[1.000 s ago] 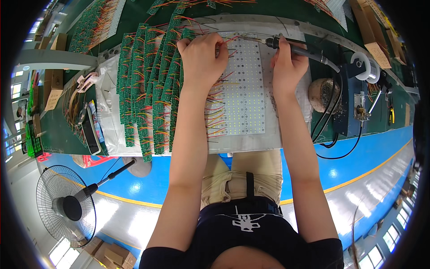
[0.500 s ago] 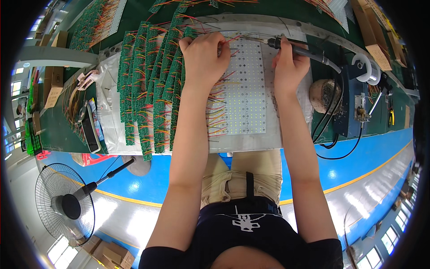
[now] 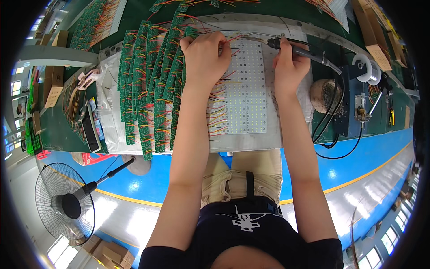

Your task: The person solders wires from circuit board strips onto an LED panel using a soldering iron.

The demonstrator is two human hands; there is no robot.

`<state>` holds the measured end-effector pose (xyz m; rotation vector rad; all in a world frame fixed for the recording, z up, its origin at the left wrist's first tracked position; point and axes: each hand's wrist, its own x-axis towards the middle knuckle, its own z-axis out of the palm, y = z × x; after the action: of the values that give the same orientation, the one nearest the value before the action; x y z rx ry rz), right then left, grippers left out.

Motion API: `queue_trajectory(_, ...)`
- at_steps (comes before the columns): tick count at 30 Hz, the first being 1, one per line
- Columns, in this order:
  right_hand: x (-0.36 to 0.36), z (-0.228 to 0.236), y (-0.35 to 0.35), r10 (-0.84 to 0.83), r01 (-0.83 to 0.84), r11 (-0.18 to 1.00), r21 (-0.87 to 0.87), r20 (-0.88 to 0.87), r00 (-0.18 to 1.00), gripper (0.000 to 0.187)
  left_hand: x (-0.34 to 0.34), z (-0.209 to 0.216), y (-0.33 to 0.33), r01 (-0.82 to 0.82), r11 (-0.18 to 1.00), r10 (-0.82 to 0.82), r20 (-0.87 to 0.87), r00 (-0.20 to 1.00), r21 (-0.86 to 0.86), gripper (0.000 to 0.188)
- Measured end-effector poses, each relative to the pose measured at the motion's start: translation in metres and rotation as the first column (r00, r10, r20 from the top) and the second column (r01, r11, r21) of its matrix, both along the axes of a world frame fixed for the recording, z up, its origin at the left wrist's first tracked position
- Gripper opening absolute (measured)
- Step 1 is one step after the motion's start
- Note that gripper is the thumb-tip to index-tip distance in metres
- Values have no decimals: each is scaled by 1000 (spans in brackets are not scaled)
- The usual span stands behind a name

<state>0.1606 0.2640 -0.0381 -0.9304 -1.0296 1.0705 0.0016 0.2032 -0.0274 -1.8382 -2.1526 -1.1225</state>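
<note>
My right hand (image 3: 292, 65) is wrapped round a soldering iron (image 3: 309, 52) whose thin metal tip reaches left over the top of a white LED panel (image 3: 246, 105). Close to that tip, my left hand (image 3: 206, 58) is closed in a pinch, and a red wire (image 3: 234, 38) sticks out from its fingertips. Its palm side and part of the fingers are hidden. Under and left of my left forearm lie overlapping strips of green circuit board (image 3: 143, 85) with red and yellow wires. Several of these wires spread over the panel's left edge.
On the right stand a solder spool (image 3: 368, 69), a blue soldering station (image 3: 347, 114) with black cables, and a round pot (image 3: 324, 96). A phone-like device (image 3: 90, 130) lies at the table's left. A black fan (image 3: 67, 204) stands on the floor. Cardboard boxes (image 3: 369, 31) line the far right.
</note>
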Motion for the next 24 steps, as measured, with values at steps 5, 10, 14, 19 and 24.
queue_trajectory(5,-3,3,-1,-29,30,1000,7,-108,994,12,-1,0,-1,-8,998,9,8,1000,-69,7)
queue_trajectory(10,-1,6,-1,-24,24,1000,-2,-121,992,12,-2,0,-2,-4,998,5,10,1000,-67,8)
queue_trajectory(14,0,10,-1,-33,32,999,-19,-63,997,15,-3,1,-4,33,999,-34,33,999,9,6)
queue_trajectory(19,1,11,-1,-26,24,999,-28,-63,998,15,-6,-3,-4,39,995,-38,-13,999,92,6)
queue_trajectory(24,0,11,-1,-42,38,998,-45,-97,994,14,-7,-3,-2,36,983,-35,-9,999,179,12)
